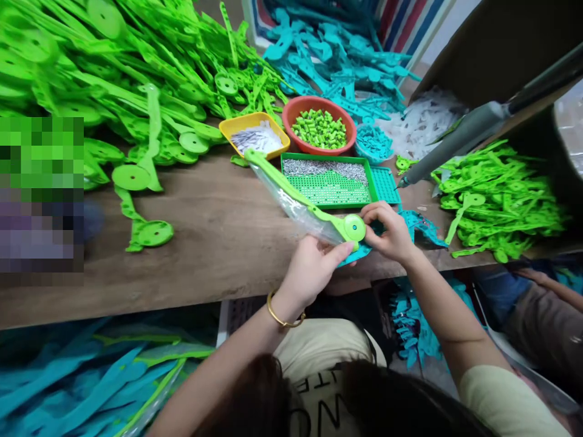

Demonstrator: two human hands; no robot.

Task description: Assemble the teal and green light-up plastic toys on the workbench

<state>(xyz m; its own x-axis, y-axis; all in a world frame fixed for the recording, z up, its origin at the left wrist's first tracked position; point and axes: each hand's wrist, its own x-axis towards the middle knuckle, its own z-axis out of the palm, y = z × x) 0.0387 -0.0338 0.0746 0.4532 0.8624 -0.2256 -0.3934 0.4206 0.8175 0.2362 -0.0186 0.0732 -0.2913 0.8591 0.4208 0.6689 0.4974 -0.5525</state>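
Above the near edge of the wooden workbench (204, 261), head view: a long green part (303, 199), with clear film (291, 212) along its underside, is lying between the two hands and pointing away from them. Its long axis is running obliquely, from a round disc (354, 227) at the near right to a narrow tip at the far left. The left hand (314, 267) is gripping the disc end from below left, its thumb pressing on top; a teal piece (357, 255) is showing beneath. The right hand (387, 227) is bending its fingers together at the disc's right side; whether they are pinching anything cannot be told. Both hands are thus working at the disc end, leaving the tip free. Beyond the disc a green tray (328, 189) is holding small metal pieces; a grey tool (455, 142) is slanting down nearer the right hand.
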